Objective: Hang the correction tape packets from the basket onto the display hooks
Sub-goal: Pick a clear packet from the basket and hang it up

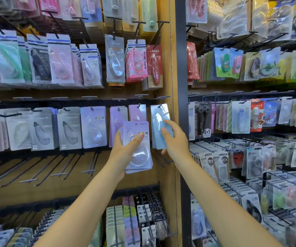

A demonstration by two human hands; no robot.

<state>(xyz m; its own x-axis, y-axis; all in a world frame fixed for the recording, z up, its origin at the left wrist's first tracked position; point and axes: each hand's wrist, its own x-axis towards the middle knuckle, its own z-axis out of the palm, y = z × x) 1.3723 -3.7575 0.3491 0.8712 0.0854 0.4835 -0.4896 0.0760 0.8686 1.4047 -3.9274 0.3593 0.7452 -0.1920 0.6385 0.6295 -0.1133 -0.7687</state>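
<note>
Two bare forearms reach up from the bottom edge toward the middle row of the display. On the left, the left hand holds a small stack of lavender correction tape packets, thumb pressed across the front of the top blister and the other fingers curled behind the cards. That stack is held in the air in front of the hanging lavender packets, touching no hook that I can make out.

Just beside it, the right hand pinches the pale blue packets, thumb on the front face and fingers round the right edge. Their top sits at a black display hook beside the wooden upright; whether the card hole is fully threaded over the prong cannot be told, since glare covers that spot.

My reading is that the hanging step is in hand: the blue packets are being seated or straightened on their hook, while the lavender ones wait their turn. The basket is out of sight (presumably somewhere below the view).

Next, the right hand would need to let the blue packets hang free, then take a lavender packet from the stack, line its hole up with the prong tip of the matching hook and slide it back. Empty hooks jut from the row beneath.
</note>
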